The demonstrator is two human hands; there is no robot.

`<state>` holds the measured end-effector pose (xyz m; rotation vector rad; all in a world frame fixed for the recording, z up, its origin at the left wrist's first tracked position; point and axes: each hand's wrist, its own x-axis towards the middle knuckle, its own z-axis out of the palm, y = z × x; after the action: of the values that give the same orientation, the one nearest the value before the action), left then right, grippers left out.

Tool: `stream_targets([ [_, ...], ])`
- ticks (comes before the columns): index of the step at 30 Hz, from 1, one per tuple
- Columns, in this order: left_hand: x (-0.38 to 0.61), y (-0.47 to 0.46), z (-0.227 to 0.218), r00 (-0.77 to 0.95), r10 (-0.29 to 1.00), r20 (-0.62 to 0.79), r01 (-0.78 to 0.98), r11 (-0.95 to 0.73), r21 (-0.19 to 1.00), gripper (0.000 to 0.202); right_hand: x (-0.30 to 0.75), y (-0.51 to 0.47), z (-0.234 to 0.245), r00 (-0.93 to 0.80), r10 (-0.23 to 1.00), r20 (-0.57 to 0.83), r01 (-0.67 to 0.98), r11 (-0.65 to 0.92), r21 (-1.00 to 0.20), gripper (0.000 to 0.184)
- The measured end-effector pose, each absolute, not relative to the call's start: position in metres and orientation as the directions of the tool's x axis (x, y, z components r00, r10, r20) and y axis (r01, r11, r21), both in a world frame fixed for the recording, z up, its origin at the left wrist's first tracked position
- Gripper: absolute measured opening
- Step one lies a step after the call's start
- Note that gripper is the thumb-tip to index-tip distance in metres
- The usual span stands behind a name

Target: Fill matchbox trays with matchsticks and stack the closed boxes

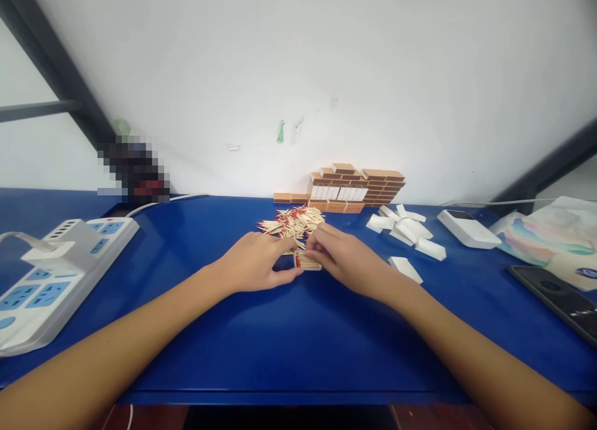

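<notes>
Both my hands meet at the middle of the blue table. My left hand and my right hand are closed with their fingertips on a small matchbox tray holding red-tipped matches. Just behind them lies a loose heap of matches. Against the wall stands a stack of brown matchboxes. Several white inner trays lie scattered to the right, one of them close to my right wrist.
A white and blue power strip with a plug in it lies at the left. A white device, a colourful bag and a dark phone sit at the right. A dark bottle stands at the back left.
</notes>
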<state>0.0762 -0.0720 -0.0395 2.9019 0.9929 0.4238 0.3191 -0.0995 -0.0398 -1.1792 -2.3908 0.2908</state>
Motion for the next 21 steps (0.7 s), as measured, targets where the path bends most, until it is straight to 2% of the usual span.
stream_targets([
  [3,0.075,-0.071,-0.039,0.752,0.609,0.254,0.597,-0.792,0.130,0.036,0.315,-0.105,-0.040,-0.528,0.799,0.287,0.719,0.600,-0.350,0.011],
  [6,0.075,-0.071,-0.039,0.757,0.610,0.236,0.592,-0.792,0.149,0.036,0.314,-0.104,-0.040,-0.517,0.810,0.278,0.710,0.587,-0.388,0.011],
  [12,0.073,-0.068,-0.038,0.757,0.615,0.220,0.590,-0.788,0.173,0.036,0.329,-0.087,-0.048,-0.417,0.830,0.370,0.701,0.553,-0.451,0.010],
  [17,0.072,-0.064,-0.033,0.740,0.633,0.227,0.621,-0.773,0.131,0.035,0.345,-0.070,-0.059,-0.402,0.855,0.328,0.765,0.510,-0.394,0.010],
  [21,0.072,-0.066,-0.030,0.760,0.607,0.229,0.587,-0.794,0.157,0.034,0.348,-0.067,-0.062,-0.394,0.867,0.307,0.786,0.490,-0.376,0.007],
])
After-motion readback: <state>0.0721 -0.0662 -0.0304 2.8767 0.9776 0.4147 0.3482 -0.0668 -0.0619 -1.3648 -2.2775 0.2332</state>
